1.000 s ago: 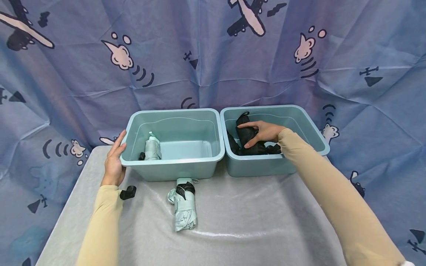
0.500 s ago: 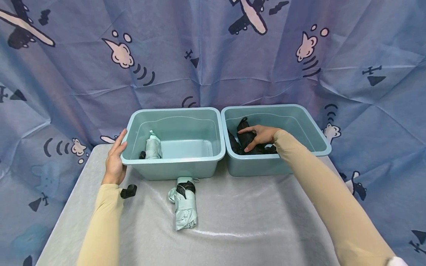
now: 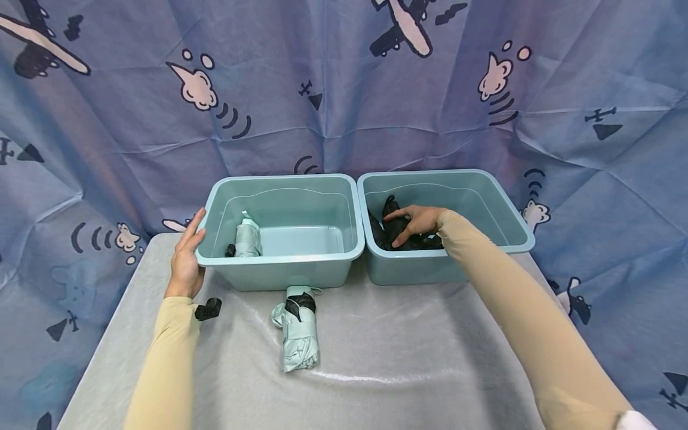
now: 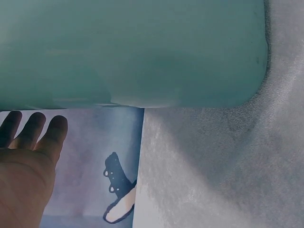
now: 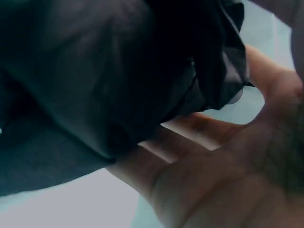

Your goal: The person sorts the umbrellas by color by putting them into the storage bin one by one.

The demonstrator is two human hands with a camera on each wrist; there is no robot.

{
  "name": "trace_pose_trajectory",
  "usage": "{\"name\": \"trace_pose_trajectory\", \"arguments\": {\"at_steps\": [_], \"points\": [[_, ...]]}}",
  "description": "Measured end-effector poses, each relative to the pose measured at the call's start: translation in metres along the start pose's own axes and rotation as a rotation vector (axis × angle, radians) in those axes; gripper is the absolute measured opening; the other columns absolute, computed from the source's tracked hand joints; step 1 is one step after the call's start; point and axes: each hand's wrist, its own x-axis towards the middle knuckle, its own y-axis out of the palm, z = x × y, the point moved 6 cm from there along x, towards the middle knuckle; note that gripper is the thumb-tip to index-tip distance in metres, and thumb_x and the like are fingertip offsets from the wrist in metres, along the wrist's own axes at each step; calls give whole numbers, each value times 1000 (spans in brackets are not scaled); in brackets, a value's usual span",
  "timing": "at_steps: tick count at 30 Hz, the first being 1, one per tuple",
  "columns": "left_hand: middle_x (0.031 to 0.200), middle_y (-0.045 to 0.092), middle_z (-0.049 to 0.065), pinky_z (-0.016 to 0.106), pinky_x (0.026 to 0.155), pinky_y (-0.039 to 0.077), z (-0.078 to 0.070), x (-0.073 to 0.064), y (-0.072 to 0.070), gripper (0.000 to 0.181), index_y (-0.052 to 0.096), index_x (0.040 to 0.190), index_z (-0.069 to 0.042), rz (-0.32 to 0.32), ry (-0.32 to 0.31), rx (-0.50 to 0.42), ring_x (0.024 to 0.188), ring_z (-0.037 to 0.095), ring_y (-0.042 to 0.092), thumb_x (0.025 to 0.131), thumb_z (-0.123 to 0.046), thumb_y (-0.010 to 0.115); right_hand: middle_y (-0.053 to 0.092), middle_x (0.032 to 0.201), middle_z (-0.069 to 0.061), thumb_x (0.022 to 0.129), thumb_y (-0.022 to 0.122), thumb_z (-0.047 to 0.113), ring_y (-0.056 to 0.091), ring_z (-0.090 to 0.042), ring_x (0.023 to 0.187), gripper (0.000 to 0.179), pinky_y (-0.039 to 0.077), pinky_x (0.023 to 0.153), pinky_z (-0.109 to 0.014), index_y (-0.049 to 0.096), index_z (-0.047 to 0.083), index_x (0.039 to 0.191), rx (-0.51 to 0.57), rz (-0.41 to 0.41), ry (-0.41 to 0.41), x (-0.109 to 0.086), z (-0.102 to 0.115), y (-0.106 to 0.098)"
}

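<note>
In the right bin (image 3: 457, 263), my right hand (image 3: 421, 220) grips a black folded umbrella (image 3: 390, 206) between thumb and fingers. The right wrist view shows its dark fabric (image 5: 95, 85) filling the space in front of the palm. More black fabric bundles (image 3: 378, 234) lie around it at the bin's left end. My left hand (image 3: 185, 261) rests with extended fingers against the left side of the left bin (image 3: 285, 276). A pale green folded umbrella (image 3: 248, 240) stands inside that bin, beside a small black object (image 3: 230, 251).
Another pale green folded umbrella (image 3: 300, 340), with a black part near its handle, lies on the grey-covered table (image 3: 398, 352) before the left bin. Both bins stand side by side against a blue patterned curtain (image 3: 344, 89). A black wrist-camera piece (image 3: 208, 309) juts from my left sleeve.
My right hand and the black umbrella have shifted slightly left and down into the right bin. The left hand holds its place at the left bin.
</note>
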Motion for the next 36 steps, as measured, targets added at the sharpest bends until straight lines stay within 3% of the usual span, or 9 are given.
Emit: {"name": "trace_pose_trajectory", "arguments": {"at_steps": [13, 20, 29, 36], "points": [[169, 17, -2, 30, 113, 32, 1, 0, -1, 54, 25, 163, -24, 7, 4, -15, 149, 20, 24, 111, -22, 38, 19, 163, -27, 86, 82, 24, 14, -43, 150, 82, 25, 117, -55, 41, 6, 155, -70, 14, 24, -2, 3, 1], [169, 17, -3, 34, 117, 28, 1, 0, -1, 53, 25, 163, -25, 5, 2, -5, 150, 19, 23, 111, -23, 38, 22, 162, -26, 90, 78, 22, 27, -44, 145, 77, 40, 108, -53, 41, 5, 155, 9, 17, 55, -4, 1, 1], [169, 18, -3, 31, 116, 30, 2, 0, 1, 53, 25, 163, -24, 5, 2, -10, 150, 19, 24, 111, -23, 38, 17, 163, -27, 91, 78, 23, 25, -48, 145, 76, 32, 113, -58, 41, 4, 154, 84, -14, 85, -6, -3, -3], [168, 20, -2, 26, 108, 36, 1, 0, 0, 53, 26, 163, -23, 1, 6, -24, 148, 19, 27, 111, -23, 39, 20, 163, -25, 93, 75, 16, 39, -49, 138, 75, 37, 111, -57, 36, 0, 155, 206, -23, 59, -14, 6, -11]]}}
